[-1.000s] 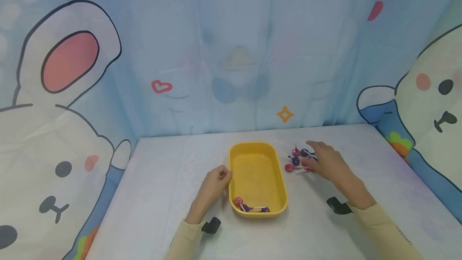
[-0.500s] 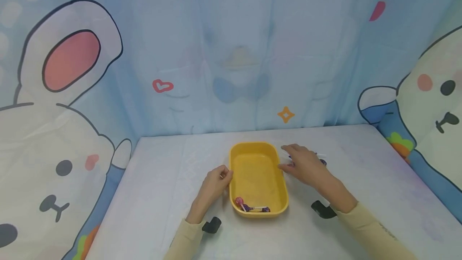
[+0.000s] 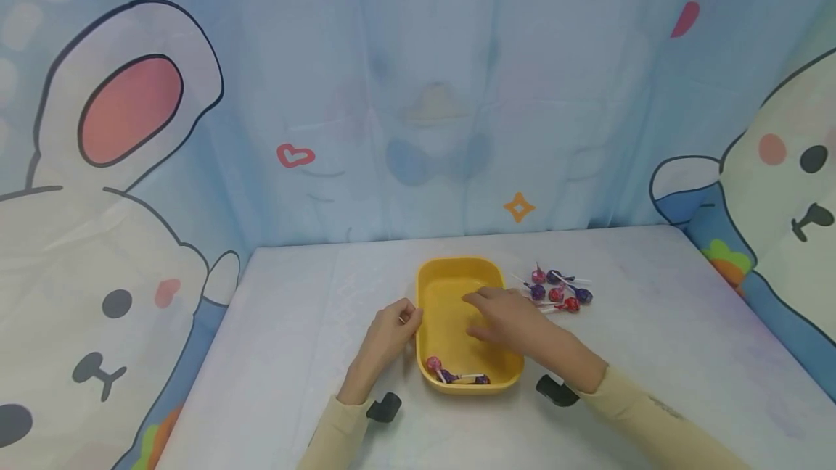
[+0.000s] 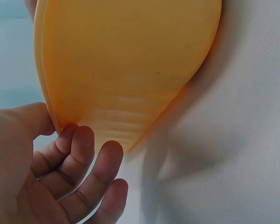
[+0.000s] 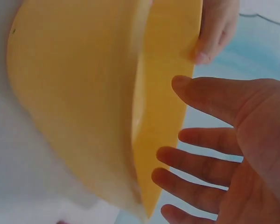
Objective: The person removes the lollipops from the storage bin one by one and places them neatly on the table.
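A yellow plastic tray stands on the table. My left hand pinches its left rim; in the left wrist view the thumb is on one side of the rim and curled fingers are on the other. My right hand reaches over the tray's right side. In the right wrist view its fingers are spread and nearly straight, with nothing between them. Inside the tray's near end lie a pink lollipop and purple ones.
Several red, pink and purple lollipops lie in a loose pile right of the tray, partly behind the right hand. A white cloth covers the table. A blue printed curtain hangs behind and at both sides.
My right hand has moved left from the lollipop pile to over the tray, uncovering most of the pile. The left hand stays at the rim, and the lollipops seen in the tray lie unchanged.
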A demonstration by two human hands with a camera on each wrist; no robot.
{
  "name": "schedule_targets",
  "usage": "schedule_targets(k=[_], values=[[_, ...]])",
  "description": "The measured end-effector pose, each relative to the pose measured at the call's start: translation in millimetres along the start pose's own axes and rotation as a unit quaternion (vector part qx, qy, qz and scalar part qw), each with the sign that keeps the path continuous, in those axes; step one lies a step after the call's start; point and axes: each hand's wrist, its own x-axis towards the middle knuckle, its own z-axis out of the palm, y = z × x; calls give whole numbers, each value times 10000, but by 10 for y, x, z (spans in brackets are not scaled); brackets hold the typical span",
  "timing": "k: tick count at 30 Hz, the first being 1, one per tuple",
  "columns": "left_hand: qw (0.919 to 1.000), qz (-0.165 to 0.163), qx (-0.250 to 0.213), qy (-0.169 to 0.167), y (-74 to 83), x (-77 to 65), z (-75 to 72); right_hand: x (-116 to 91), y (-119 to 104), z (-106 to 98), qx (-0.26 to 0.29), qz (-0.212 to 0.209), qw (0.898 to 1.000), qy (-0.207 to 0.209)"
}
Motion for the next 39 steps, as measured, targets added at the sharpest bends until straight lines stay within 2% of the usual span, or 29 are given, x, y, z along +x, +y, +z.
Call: schedule_targets(k=[10,17,24,32,39], values=[[10000,56,6,-23,-1,-3,0,67,-297,147,-189,-602,9956,-689],[10000,12,-10,-20,-10,4,10,103,-395,226,-514,-1231,9881,-761],[10000,43,-1,-21,-4,5,7,154,-480,275,-598,-1304,9856,-900],[9999,50,-74,-62,-8,5,1,167,-553,306,-698,-1410,9837,-874],[10000,6,-57,-59,1,0,-11,184,-584,308,-724,-1347,9840,-914]])
